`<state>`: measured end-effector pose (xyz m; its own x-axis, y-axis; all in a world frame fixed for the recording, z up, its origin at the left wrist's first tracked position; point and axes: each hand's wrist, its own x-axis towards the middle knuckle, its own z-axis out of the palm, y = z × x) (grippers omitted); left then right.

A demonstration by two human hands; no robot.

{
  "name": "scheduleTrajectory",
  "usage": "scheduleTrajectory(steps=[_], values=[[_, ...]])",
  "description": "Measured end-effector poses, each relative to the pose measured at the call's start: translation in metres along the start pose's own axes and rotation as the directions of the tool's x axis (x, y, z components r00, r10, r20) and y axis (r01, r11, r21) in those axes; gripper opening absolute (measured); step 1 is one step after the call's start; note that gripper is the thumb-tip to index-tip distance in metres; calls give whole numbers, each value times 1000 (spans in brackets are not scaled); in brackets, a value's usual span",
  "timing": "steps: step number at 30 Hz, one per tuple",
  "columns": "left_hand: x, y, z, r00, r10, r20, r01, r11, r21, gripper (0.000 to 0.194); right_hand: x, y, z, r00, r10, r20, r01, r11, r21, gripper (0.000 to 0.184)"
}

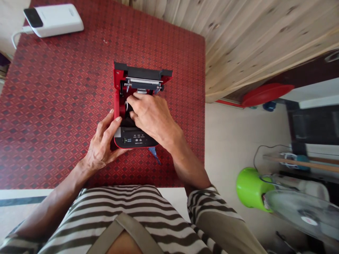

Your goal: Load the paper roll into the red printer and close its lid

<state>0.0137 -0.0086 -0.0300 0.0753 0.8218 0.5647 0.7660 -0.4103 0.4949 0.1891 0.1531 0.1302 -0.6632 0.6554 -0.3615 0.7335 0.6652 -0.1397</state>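
Label printer [135, 139], lid [143, 73] raised, at the centre of a red patterned cloth [58, 116]. Left hand [102, 141], open, braces the near left corner, a steady hold against shifting. Right hand [150, 118], fingers curled, lies over the open compartment below the roller [143, 83]; any grip is hidden. Power bank [53, 20] at upper left.
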Motion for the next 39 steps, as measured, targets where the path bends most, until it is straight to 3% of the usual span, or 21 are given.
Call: scheduleTrajectory(steps=[8,15,18,20,22,24,29,32,35,39], values=[[2,1,-2,1000,13,10,-13,1000,-9,116,-4,-4,3,998,34,-57,-35,999,-22,54],[3,1,-2,1000,-15,26,16,1000,-27,116,-13,-5,7,990,36,-133,-38,999,-14,45],[3,1,-2,1000,-13,12,13,999,-29,116,-29,2,16,963,19,-268,4,997,83,37],[3,0,-3,1000,-3,16,4,1000,-27,117,-44,12,22,905,1,-426,97,973,207,27],[4,-1,-3,1000,17,20,-16,1000,-24,119,-60,26,27,815,32,-579,219,908,358,17],[4,-2,-2,1000,27,13,-27,999,-31,118,-71,45,33,746,122,-655,319,798,512,18],[4,-5,0,999,31,-18,-31,999,-23,114,-67,97,73,677,376,-633,406,526,747,52],[5,-6,1,998,58,-30,-57,998,14,120,-48,118,111,664,497,-558,376,424,824,61],[6,-6,1,997,67,-33,-67,998,22,121,-32,123,143,664,568,-486,327,364,872,59],[7,-8,0,997,61,-36,-60,998,13,120,-24,117,161,737,548,-396,235,341,910,49]])
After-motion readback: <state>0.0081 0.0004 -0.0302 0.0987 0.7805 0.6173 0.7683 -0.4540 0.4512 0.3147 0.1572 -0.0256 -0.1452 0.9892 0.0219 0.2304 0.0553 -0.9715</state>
